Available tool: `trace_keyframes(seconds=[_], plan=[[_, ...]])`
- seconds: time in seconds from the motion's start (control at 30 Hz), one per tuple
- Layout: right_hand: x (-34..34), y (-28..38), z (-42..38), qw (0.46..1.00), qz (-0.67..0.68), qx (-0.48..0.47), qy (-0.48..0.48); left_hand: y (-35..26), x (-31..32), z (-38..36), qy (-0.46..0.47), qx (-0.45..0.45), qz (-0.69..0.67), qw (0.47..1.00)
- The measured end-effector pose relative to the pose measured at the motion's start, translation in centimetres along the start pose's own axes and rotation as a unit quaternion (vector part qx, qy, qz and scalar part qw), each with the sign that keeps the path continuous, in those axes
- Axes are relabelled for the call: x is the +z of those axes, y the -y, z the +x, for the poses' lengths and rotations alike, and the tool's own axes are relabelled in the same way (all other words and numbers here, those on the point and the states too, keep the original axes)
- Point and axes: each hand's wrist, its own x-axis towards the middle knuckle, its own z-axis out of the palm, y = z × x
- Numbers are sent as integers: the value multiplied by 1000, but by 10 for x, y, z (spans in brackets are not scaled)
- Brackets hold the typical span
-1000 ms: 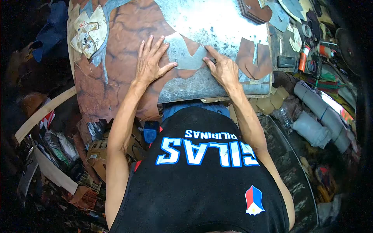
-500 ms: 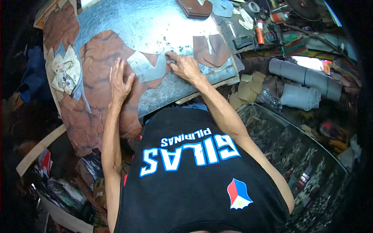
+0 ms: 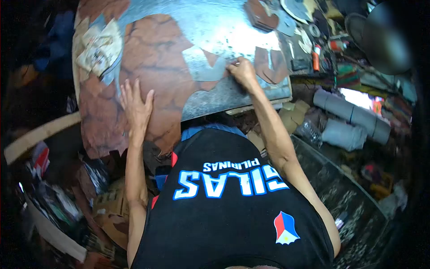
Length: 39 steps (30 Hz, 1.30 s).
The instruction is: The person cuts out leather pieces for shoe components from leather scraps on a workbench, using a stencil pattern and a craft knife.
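My left hand point(image 3: 136, 106) lies flat with fingers spread on a large sheet of brown leather point(image 3: 154, 58), which hangs over the near edge of a metal-topped table point(image 3: 208, 101). My right hand point(image 3: 242, 71) has its fingers curled in at the right end of a pale grey curved piece point(image 3: 206, 71) on the leather. Whatever is pinched in those fingers is hidden. Just right of that hand are cut brown leather pieces point(image 3: 271, 67).
Stacked brown pieces point(image 3: 262, 15) sit at the table's back. An off-white crumpled piece point(image 3: 99, 49) lies at left. Beyond the right edge are an orange tube point(image 3: 316, 58), a black case point(image 3: 299, 64) and grey rolls point(image 3: 351, 115). A wooden strip point(image 3: 40, 134) curves at lower left.
The view has shifted, so the table appears farther right. My left hand has moved back across the leather, away from the grey piece. My right fingers, stretched out before, are now curled in.
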Motion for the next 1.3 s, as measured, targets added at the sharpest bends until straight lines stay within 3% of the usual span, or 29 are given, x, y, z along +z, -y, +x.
trace_keyframes(seconds=[0.1, 0.17, 0.27, 0.5, 0.6, 0.73, 0.8, 0.9, 1.3], plan=[[-3, -11, 16, 996, 45, 45, 57, -8, 5, -6, -18, -36, 2, 999], [-12, -1, 11, 998, 12, 26, 59, -7, 5, -7, -30, -57, 20, 998], [-19, -3, 13, 994, 48, 55, 82, -12, 11, -8, -34, -31, 10, 999], [-37, -36, 16, 999, 24, 16, 21, -52, 16, -8, -7, -36, 7, 999], [-43, -36, 0, 994, -37, -64, -82, -77, 13, 12, 10, 19, 28, 999], [-39, -50, -14, 988, 41, -145, -42, -98, 38, 55, 52, 157, -32, 986], [-43, -42, -25, 984, -17, -175, 30, -110, 53, 76, 94, 229, -80, 966], [-36, -49, -23, 982, -55, -180, 28, -122, 64, 85, 120, 268, -59, 954], [-34, -52, -21, 986, -36, -158, 26, -128, 67, 77, 114, 243, -36, 963]])
